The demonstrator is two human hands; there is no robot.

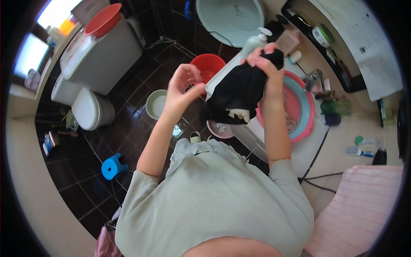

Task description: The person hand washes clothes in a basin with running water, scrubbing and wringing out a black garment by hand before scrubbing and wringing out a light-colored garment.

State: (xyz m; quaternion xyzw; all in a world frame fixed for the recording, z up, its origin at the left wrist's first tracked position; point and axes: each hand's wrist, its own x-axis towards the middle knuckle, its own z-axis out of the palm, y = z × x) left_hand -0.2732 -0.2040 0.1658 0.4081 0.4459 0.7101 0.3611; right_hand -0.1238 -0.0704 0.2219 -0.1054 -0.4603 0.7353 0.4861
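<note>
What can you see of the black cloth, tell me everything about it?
The black cloth looks soft, matte and plain, with a cream-coloured patch near its lower edge. It is bunched at the top in the right hand and hangs loosely, slanting down to the left, beside the pink basin in this view. Whether it is wet is unclear.

no word or number can be made out clearly. dark marks like lettering are seen inside the pale blue basin (pixel 220 21) at the top of the frame, too blurred to be read. a small dark square and faint specks are borne by the white sheet (pixel 364 32) at upper right. blurred label print is shown on the green and white jar (pixel 323 35), also upper right.
</note>
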